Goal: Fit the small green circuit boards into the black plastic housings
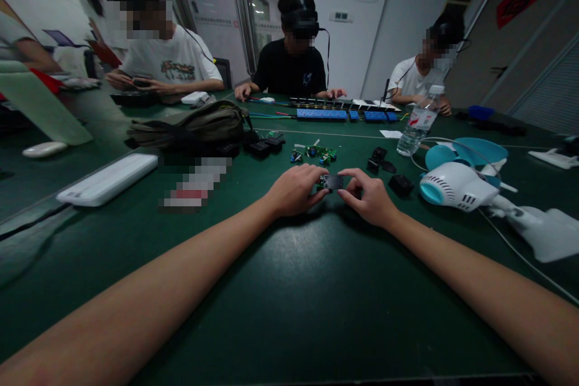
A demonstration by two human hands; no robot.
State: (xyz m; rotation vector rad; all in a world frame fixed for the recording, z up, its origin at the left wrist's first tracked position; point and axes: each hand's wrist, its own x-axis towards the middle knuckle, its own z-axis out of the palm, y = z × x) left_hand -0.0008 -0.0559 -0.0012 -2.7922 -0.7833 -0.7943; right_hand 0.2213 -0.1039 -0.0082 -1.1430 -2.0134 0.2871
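Over the middle of the dark green table (298, 289), a small dark rectangular part with a green circuit board at its left end (333, 182) is held up between both hands. My left hand (296, 190) pinches its left end between thumb and fingers. At the right end, the thumb and fingertips of my right hand (368, 196) close on it. Just beyond lie several small green circuit boards (316, 152) with blue parts. Black plastic pieces (380, 160) and a black block (401, 184) rest past my right hand.
A white and teal fan (456, 184) lies at right, near a water bottle (420, 123). On the left are a white power strip (111, 178) and a dark bag (194, 126). Blue modules (321, 114) line the far side, where three people sit.
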